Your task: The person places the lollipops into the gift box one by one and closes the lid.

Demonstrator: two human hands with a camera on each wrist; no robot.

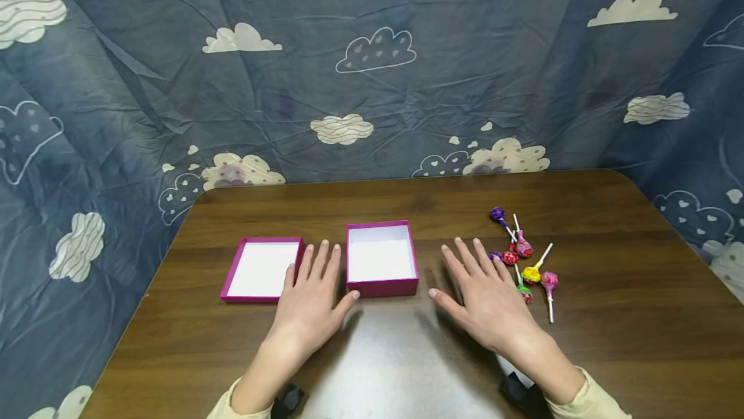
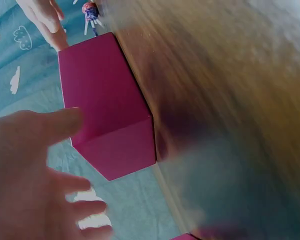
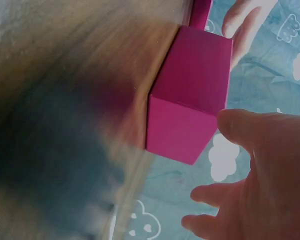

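A magenta box [image 1: 380,254] with a white inside stands open-topped at the middle of the table. Left of it lies its shallow matching lid [image 1: 261,269], white inside facing up. My left hand [image 1: 310,306] hovers between the two with fingers spread and nothing held; its fingers overlap the lid's right edge in the head view. To the right of the box, my right hand [image 1: 488,303] is spread out too, holding nothing. Several wrapped lollipops lie just beyond and right of it, among them a yellow one [image 1: 531,274], a pink one [image 1: 549,281] and a purple one [image 1: 497,214].
Everything sits on a brown wooden table [image 1: 407,367] with rounded far corners. A blue curtain [image 1: 302,96] with cloud prints hangs behind and beside it. Dark wrist cameras are strapped under both forearms.
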